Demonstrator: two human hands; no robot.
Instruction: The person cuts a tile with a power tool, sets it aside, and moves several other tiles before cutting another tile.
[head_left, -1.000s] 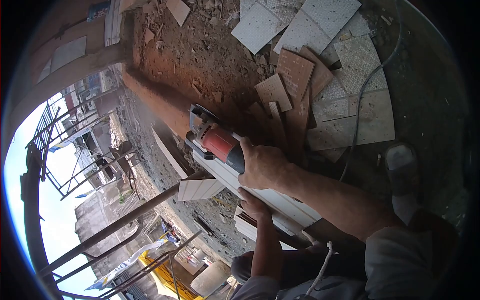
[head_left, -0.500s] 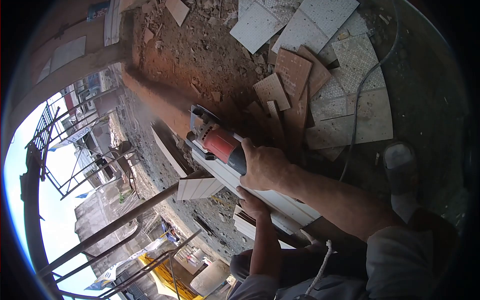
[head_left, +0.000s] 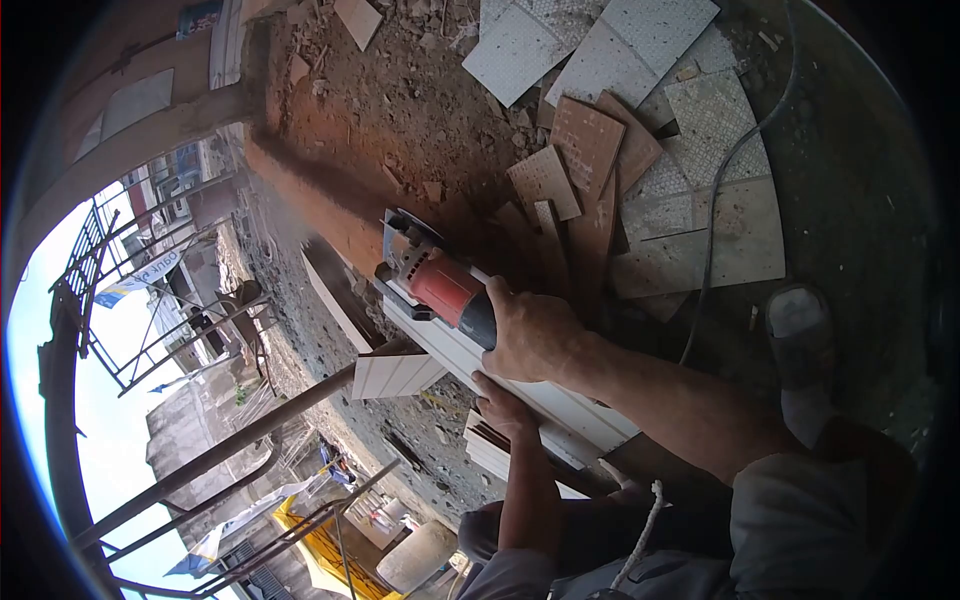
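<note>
My right hand (head_left: 540, 337) is wrapped around the dark rear grip of a red and black tile cutter (head_left: 443, 287). The cutter's metal guard and base point toward the upper left, at the far end of a long white tile strip (head_left: 570, 402) with grooved lines. Its blade edge is largely hidden. Below it, my left hand (head_left: 506, 408) grips the near side of that strip, its fingers partly out of sight. Fine orange dust hangs and lies just beyond the cutter.
Several white textured tiles (head_left: 725, 215) and brown tile pieces (head_left: 585, 140) lie beyond my right arm. A grey cable (head_left: 712, 230) crosses them. Cut white pieces (head_left: 400, 376) rest beside a metal pole (head_left: 230, 448). My foot (head_left: 800, 325) is at the right.
The view has shifted very slightly. The cutter and both hands keep nearly the same place on the tile strip, and neither grip has changed.
</note>
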